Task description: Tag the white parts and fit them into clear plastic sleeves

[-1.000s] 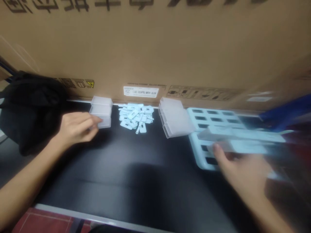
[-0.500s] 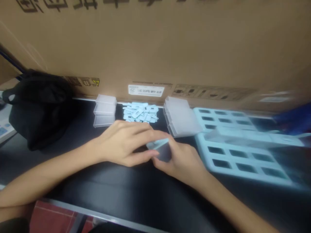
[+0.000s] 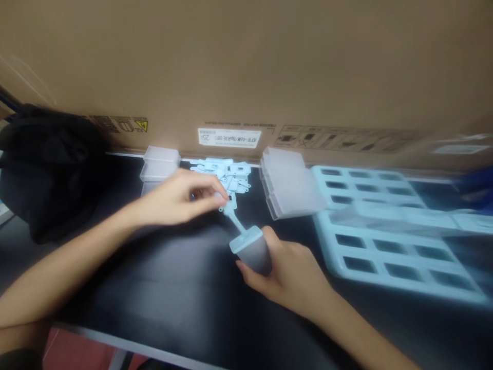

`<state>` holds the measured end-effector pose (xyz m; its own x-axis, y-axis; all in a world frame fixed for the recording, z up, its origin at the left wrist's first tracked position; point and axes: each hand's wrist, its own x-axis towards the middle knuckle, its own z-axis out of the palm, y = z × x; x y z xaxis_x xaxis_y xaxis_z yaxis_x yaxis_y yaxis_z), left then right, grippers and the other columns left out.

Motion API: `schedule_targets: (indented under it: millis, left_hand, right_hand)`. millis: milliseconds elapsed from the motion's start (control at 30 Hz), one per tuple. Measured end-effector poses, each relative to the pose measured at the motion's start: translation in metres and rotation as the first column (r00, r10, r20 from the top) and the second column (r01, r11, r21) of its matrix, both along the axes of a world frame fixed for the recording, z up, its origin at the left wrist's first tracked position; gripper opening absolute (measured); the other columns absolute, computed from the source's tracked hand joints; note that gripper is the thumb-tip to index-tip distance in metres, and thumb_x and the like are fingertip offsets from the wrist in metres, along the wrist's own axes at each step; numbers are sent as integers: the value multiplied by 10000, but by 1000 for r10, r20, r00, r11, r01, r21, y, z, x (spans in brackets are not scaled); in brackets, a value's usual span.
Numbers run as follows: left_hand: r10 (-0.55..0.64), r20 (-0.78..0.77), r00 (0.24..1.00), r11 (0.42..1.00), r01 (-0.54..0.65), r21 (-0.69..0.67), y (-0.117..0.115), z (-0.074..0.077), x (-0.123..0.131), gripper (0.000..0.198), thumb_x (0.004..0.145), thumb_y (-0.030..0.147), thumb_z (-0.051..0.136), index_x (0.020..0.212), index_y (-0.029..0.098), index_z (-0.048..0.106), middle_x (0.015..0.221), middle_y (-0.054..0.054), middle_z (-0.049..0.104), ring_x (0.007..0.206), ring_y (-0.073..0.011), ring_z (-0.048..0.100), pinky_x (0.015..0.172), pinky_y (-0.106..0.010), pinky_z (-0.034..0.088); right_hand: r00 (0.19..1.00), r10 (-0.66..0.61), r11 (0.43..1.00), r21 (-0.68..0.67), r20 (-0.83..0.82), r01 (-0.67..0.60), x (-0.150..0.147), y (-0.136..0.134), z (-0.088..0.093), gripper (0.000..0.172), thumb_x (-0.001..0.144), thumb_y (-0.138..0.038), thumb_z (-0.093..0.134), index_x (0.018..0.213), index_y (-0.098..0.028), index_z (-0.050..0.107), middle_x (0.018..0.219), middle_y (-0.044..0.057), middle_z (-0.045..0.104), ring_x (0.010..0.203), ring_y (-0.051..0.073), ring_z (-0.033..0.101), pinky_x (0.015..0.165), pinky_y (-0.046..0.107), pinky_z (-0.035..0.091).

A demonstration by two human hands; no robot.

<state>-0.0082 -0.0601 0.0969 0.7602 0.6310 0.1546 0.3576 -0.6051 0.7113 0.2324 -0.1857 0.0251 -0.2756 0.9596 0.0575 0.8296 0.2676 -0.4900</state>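
My right hand [image 3: 287, 270] is closed round a small clear plastic mould cup [image 3: 252, 250] with a pale blue rim, held just above the black table. My left hand [image 3: 181, 198] pinches the flat end of a pale blue stick [image 3: 233, 218] whose lower end meets the cup's rim. Right behind the left hand lies a heap of several pale blue sticks [image 3: 227, 173]. A stack of small clear boxes [image 3: 158, 164] stands to the left of the heap.
A tilted stack of clear lids [image 3: 287, 185] lies right of the heap. Pale blue trays [image 3: 385, 241] with rectangular slots fill the right side. A big cardboard box [image 3: 246, 72] walls off the back. A black bag [image 3: 46, 164] sits at the left, and the table's front edge [image 3: 115, 345] runs below.
My left hand left the clear boxes, met my right hand at the middle, then drew back toward the heap holding a stick. My right hand brought the cup in from the trays.
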Motion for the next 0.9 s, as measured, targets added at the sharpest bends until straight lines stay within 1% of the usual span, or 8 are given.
schedule_targets:
  millis: [100,167,300,467,533,600,700,900]
  left_hand:
    - [312,111,944,948,-303,-94,24,-11,-9,303,941,439,698,976,139,727,833,-57,754,700,-139,692,648,-241,533]
    - [406,112,907,913,-395,-104,37,-23,-12,331,909,448,723,999,130,727,842,-69,762,738,-165,718,702,-274,561]
    - [412,8,911,911,-411,-33,46,-39,-14,387,961,431,631,1191,133,720,996,-108,793,874,-218,754,832,-353,590]
    - [374,-127,919,898,-324,297,25,-30,-8,524,1037,424,519,1485,154,548,1467,-154,625,1223,-287,667,1077,-459,510]
    - [280,-163,946,916,-212,340,7,-22,-2,570,1049,487,499,1531,182,488,1505,-149,589,1252,-293,646,1101,-466,492]
    - [36,-235,971,965,28,262,-11,-16,4,620,1027,544,540,1553,230,448,1471,-133,614,1211,-279,670,1053,-425,523]
    - [-280,-288,916,939,324,119,-32,-13,13,634,973,554,643,1510,258,481,1353,-116,676,1124,-256,705,922,-339,562]
    - [-358,-203,912,924,377,67,-32,-15,13,529,824,556,807,1175,198,637,1006,-55,701,787,-165,664,647,-252,498]
  right_hand:
    - [1000,-28,997,-70,-15,27,2,0,-3,356,889,-524,580,900,-265,336,497,-72,564,418,185,588,471,265,270]
    - [999,-41,995,-88,-32,38,1,-1,-5,359,890,-525,583,981,-246,376,501,-76,569,415,191,592,477,266,278]
    - [999,-30,996,-82,-29,27,-2,-2,-8,412,897,-540,584,1076,-217,401,505,-76,571,428,208,611,491,270,299]
    - [1000,-8,996,-85,-4,8,-1,-3,-7,413,920,-559,557,1086,-207,418,553,-50,608,445,200,611,495,271,310]
    - [1000,14,997,-70,1,-14,0,-3,-5,403,926,-558,556,1079,-206,433,601,-29,642,460,190,614,499,272,321]
    - [999,52,998,-39,-10,-52,0,-3,-4,395,930,-550,561,1083,-203,449,647,-13,672,484,186,625,508,273,339]
    - [993,111,993,28,-31,-110,-1,-5,-2,385,914,-515,599,1087,-200,461,715,2,705,536,187,651,519,271,353]
    - [965,262,951,174,-10,-256,-6,-10,-1,254,929,-433,583,935,-236,423,678,-24,666,531,167,624,522,274,330]
